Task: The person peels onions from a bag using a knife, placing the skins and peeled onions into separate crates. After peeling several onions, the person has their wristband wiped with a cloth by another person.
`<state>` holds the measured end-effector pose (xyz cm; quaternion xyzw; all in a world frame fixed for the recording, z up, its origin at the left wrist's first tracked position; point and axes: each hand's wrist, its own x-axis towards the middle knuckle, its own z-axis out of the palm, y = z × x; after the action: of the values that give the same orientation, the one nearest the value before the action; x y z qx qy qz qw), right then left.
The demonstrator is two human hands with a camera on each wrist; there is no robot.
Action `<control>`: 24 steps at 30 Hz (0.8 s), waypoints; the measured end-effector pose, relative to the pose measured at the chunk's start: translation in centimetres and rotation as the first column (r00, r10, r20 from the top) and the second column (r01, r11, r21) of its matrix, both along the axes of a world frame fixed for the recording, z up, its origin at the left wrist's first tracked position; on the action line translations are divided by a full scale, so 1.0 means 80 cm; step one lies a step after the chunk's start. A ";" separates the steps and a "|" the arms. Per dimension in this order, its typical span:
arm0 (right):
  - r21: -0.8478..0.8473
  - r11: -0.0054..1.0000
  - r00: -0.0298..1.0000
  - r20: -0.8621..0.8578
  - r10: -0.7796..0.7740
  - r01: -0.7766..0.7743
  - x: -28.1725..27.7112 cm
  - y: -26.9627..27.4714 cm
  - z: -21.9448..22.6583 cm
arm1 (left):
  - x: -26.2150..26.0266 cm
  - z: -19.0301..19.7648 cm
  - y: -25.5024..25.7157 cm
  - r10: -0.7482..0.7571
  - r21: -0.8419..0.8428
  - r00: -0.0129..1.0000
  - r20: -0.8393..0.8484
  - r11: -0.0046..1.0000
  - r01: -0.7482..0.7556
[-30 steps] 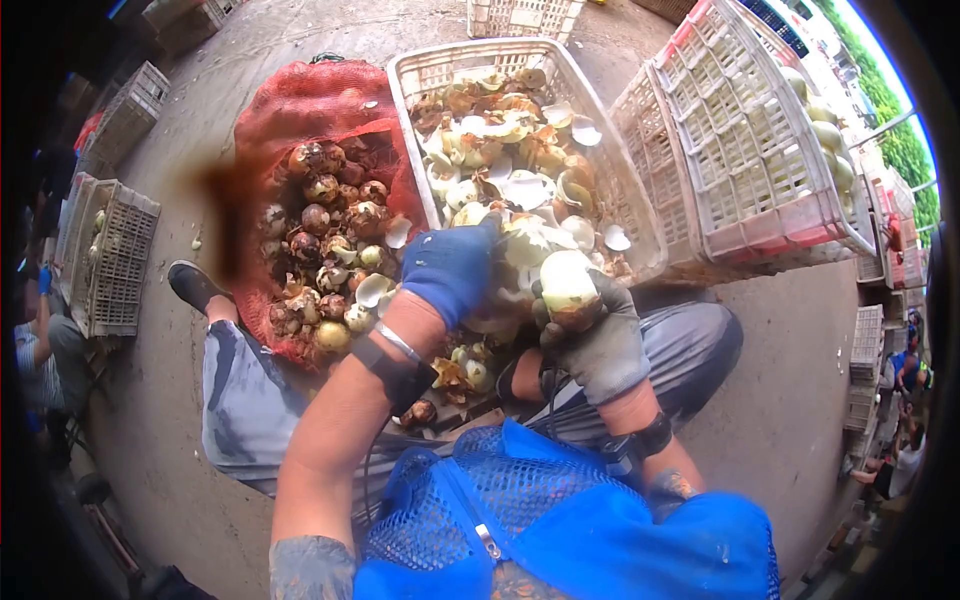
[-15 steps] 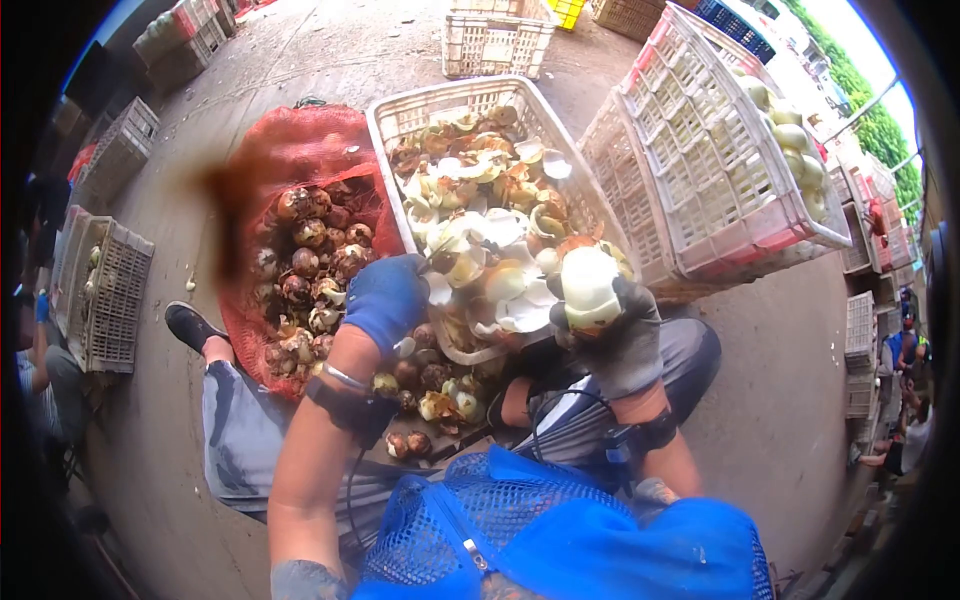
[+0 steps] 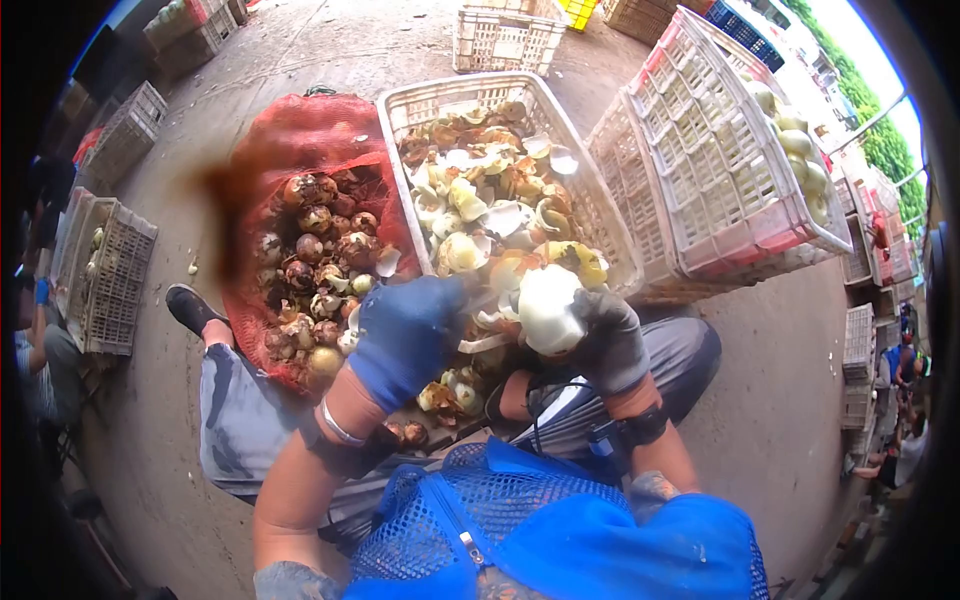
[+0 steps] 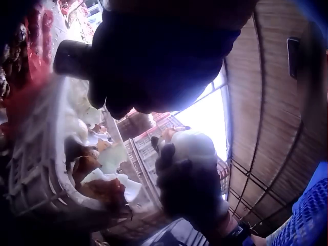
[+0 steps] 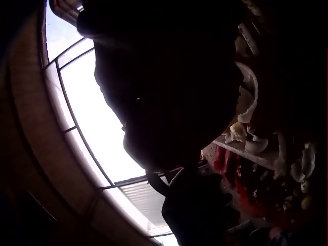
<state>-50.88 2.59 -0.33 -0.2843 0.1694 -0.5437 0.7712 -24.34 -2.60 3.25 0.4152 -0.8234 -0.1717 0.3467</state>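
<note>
A blue glove covers my left hand (image 3: 408, 330), which is left of the onion over the near end of the crate; it is a dark curled shape (image 4: 154, 66) in the left wrist view. Whether it holds anything is unclear, though a dark rounded end juts from it. My grey-gloved right hand (image 3: 612, 345) grips a pale, largely bare onion (image 3: 550, 310) from the right side. In the left wrist view the right hand's fingers wrap round that onion (image 4: 192, 146), with some brown skin at one end. The right wrist view is mostly dark.
Peels fill the white crate (image 3: 625, 235) ahead. A red net bag (image 3: 300, 130) of unpeeled onions (image 3: 310, 247) lies left of it. Stacked crates (image 3: 710, 150) stand at the right, the top one holding pale onions (image 3: 795, 142). Loose onions lie between the legs.
My left hand has swung away left from the onion and come partly back towards it. The right hand keeps its grip; the onion has turned and sits slightly lower and further left.
</note>
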 end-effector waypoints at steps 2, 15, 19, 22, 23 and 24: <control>-0.126 0.991 0.999 -0.030 0.042 -0.046 0.004 -0.001 0.002 | 0.003 0.006 0.005 -0.012 -0.044 0.997 0.071 0.999 0.015; 0.216 0.957 0.722 -0.628 0.290 -0.195 0.032 -0.031 0.069 | 0.001 -0.026 -0.001 -0.003 0.294 0.996 0.085 0.956 -0.022; 0.155 0.986 0.713 -0.685 0.150 -0.059 0.038 -0.023 0.085 | -0.009 -0.044 -0.052 -0.054 0.620 0.984 0.169 0.782 -0.064; 0.017 0.997 0.717 -0.696 -0.044 0.077 0.013 -0.032 0.054 | -0.014 -0.033 -0.062 -0.042 0.601 0.917 0.397 0.767 -0.225; 0.017 0.996 0.716 -0.696 -0.055 0.093 0.008 -0.032 0.059 | -0.016 -0.036 -0.053 -0.057 0.602 0.916 0.396 0.770 -0.212; 0.033 0.996 0.685 -0.728 -0.030 0.078 0.005 -0.033 0.066 | -0.015 -0.041 -0.038 0.076 0.821 0.997 -0.029 0.571 -0.020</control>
<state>-50.44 -0.02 4.94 -0.4473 0.4855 -0.4039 0.6333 -25.57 -5.62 -0.01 0.5452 -0.6279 -0.5363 0.1448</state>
